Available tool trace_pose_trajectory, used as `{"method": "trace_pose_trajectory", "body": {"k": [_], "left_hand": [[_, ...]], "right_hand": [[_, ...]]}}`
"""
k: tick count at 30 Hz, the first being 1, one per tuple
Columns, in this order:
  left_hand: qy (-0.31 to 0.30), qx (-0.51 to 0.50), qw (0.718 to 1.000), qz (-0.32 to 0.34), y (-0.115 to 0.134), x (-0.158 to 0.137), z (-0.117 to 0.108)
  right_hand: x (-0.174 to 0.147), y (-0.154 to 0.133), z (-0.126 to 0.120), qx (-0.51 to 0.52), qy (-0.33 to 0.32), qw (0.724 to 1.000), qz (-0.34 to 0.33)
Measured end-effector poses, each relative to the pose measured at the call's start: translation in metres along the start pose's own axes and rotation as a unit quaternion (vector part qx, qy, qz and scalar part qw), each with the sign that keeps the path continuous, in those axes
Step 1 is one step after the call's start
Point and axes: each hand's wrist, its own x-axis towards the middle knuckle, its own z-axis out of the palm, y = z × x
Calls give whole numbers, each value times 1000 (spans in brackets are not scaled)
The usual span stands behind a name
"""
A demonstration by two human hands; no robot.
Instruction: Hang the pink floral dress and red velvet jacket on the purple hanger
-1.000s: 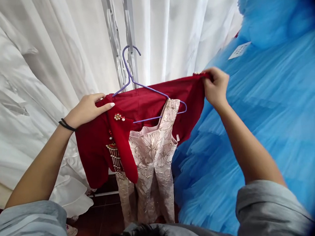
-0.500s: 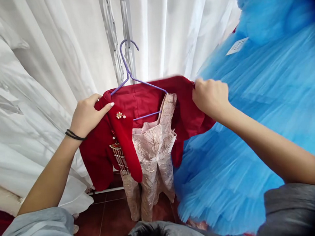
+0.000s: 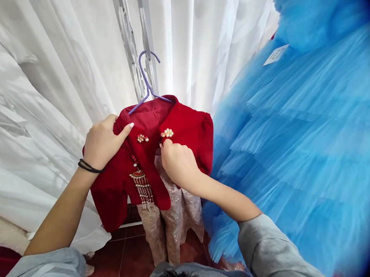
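A short red velvet jacket (image 3: 189,127) hangs on a purple wire hanger (image 3: 146,80), over a pale pink brocade outfit (image 3: 173,215) whose legs show below. My left hand (image 3: 101,142) grips the jacket's shoulder at the left, thumb lying on the front. My right hand (image 3: 180,162) is closed on the edge of the jacket's other front panel, just below a pearl flower brooch (image 3: 167,133). Another pearl flower (image 3: 142,138) sits on the left panel. Beneath it dangles a beaded tassel ornament (image 3: 140,184). My right hand hides part of the outfit's bodice.
The hanger's hook is on a grey metal rack post (image 3: 146,40). White curtains (image 3: 190,37) hang behind and white fabric (image 3: 38,123) fills the left. A large blue tulle dress (image 3: 299,147) takes up the right side. The floor (image 3: 130,260) has dark red tiles.
My right hand has swung left and toward the middle, bringing the jacket's right panel over the hanger and the pink bodice. My left hand keeps its hold at the shoulder.
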Motion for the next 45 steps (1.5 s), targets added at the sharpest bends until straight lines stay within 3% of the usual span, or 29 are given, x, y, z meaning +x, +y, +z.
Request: {"method": "trace_pose_trajectory", "body": {"k": [3,8,11,15,18,20,23,25,28,30,32,34,36,38,42,45], "left_hand": [[-1,3,1000,-8,1,-1,1],[39,-22,999,22,0,-5,6],[69,-2,985,158,2,-4,5],[-27,83,927,366,5,8,2],[-64,149,888,429,10,18,-5],[-27,137,879,455,19,23,-12],[109,9,896,430,44,27,-17],[134,-39,915,378,60,27,-10],[17,16,938,346,72,25,16],[-52,66,933,350,69,19,35],[-63,90,926,361,64,12,48],[-48,96,923,370,59,6,52],[-44,88,927,363,58,6,50],[-59,58,940,332,57,10,46],[-98,-71,963,242,53,23,39],[-50,-135,965,219,52,21,30]], "right_hand": [[12,-8,4,51,87,995,-28],[20,-7,45,93,2,995,-22],[3,3,46,72,15,997,27],[-17,23,27,63,128,987,74],[-19,42,20,66,231,965,109],[-19,51,20,70,241,961,118],[-18,57,20,90,214,969,86],[-18,56,20,105,211,970,65],[-19,58,17,95,194,973,86],[-21,65,9,74,166,976,122],[-23,72,-4,74,162,975,132],[-26,72,-17,122,218,963,105],[-26,58,-23,189,297,934,57],[-23,31,-17,227,307,924,3],[-11,-18,28,199,82,975,-50],[-14,-24,63,226,-8,972,-63]]}}
